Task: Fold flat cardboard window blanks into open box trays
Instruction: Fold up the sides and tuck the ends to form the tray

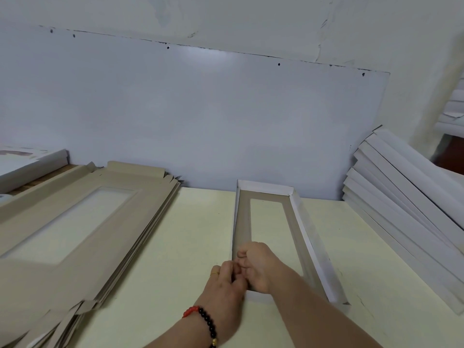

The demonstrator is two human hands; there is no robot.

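1. Grey-brown cardboard shows inside the tray (270, 197) we are folding; its outer walls are white, and it lies on the pale desk (200, 234), right of centre.
2. The long axis of the tray runs away from us toward the wall; the far end wall and both long walls already stand up.
3. Both our hands meet at the near left corner. The left hand (223, 282) pinches the cardboard there from outside; the right hand (256, 264) reaches over from inside, its fingers curled on the same edge.
4. We judge that the near end is the last part to close, so the next move turns on this corner, directly under both grips.
5. The stack of flat blanks (82, 222) waits at our left, nearer the left hand; finished trays (406, 192) lean at the right.
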